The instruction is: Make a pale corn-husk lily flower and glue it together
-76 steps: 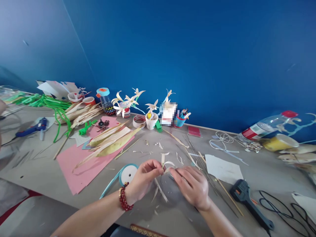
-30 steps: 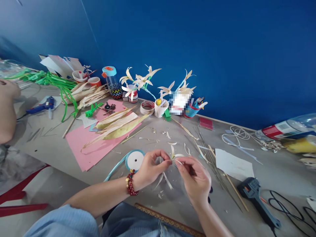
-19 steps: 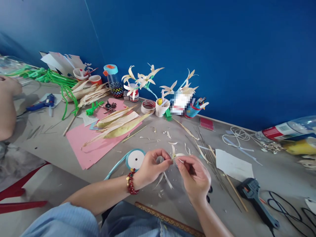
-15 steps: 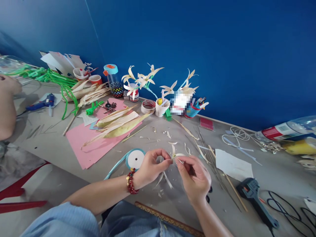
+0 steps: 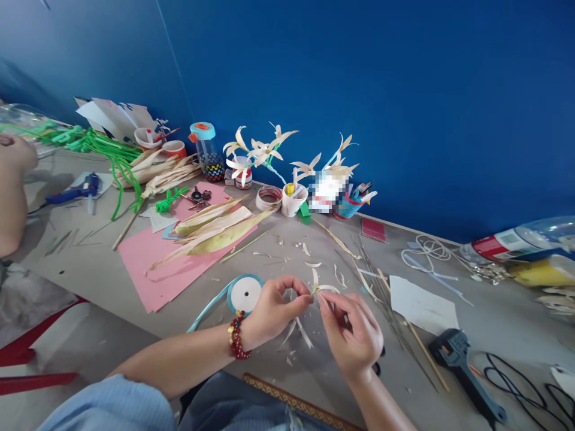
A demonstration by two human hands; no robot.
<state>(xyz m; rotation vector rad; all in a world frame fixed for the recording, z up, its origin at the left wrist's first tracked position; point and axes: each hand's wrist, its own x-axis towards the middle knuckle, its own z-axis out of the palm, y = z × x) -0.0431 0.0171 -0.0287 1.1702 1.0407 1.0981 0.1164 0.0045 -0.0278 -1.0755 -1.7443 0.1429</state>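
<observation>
Between my two hands, a small pale corn-husk flower [image 5: 315, 279] with thin petals is held low over the table. My left hand [image 5: 281, 305] is closed, thumb and forefinger pinching the flower's base. From the other side, my right hand [image 5: 353, 329] closes its fingertips on the same base; whether it grips a petal or the stem is too small to tell. Beside my left wrist lies a spool of light blue ribbon [image 5: 246, 293], its loose end trailing left. Loose pale husk strips [image 5: 303, 333] lie on the table under my hands.
Corn husks [image 5: 215, 233] lie on pink paper [image 5: 139, 263]. Finished husk flowers [image 5: 263, 149] stand behind, near a paper cup [image 5: 293, 200]. Right are thin wires [image 5: 404, 329], white paper [image 5: 422, 302] and a glue gun [image 5: 465, 374]. Another person's arm [image 5: 13, 191] rests left, near a blue glue gun [image 5: 74, 190].
The view has shifted slightly. My hands stay together at the flower's base, and its right petal now shows more clearly above my right fingertips.
</observation>
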